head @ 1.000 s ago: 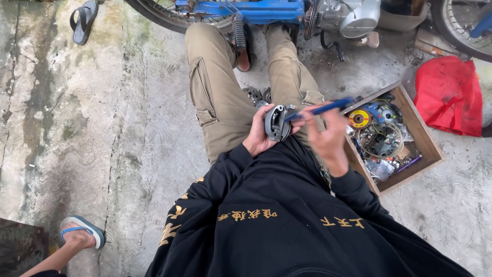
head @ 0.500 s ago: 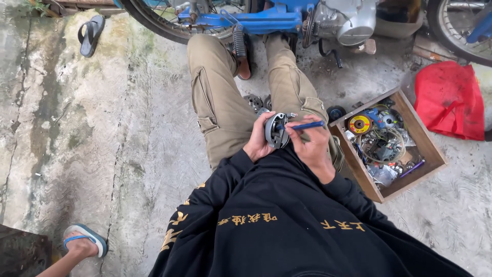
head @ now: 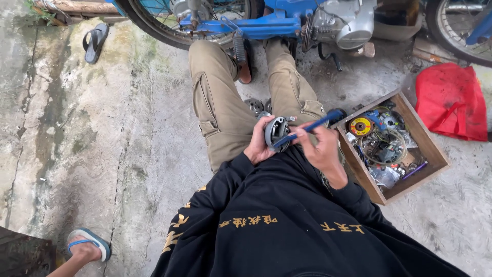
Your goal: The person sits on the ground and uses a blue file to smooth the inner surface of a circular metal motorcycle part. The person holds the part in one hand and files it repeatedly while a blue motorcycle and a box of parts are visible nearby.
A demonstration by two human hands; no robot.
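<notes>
- Round grey metal part (head: 277,132) sat over the person's lap, between the knees, gripped by the left hand (head: 260,146) curled around its left side.
- Right hand (head: 320,146) was closed around a blue-handled tool (head: 307,128), tip touching the part.
- More metal parts (head: 254,106) lay on the floor between the legs.
- Wooden box (head: 428,149) of 1 yellow disc, cables and bits stood just right.
- Red bag (head: 451,100) and blue motorbike (head: 271,23) lay beyond.

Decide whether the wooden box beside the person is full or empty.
Full: the wooden box holds a yellow disc, coiled cables and small parts.
</notes>
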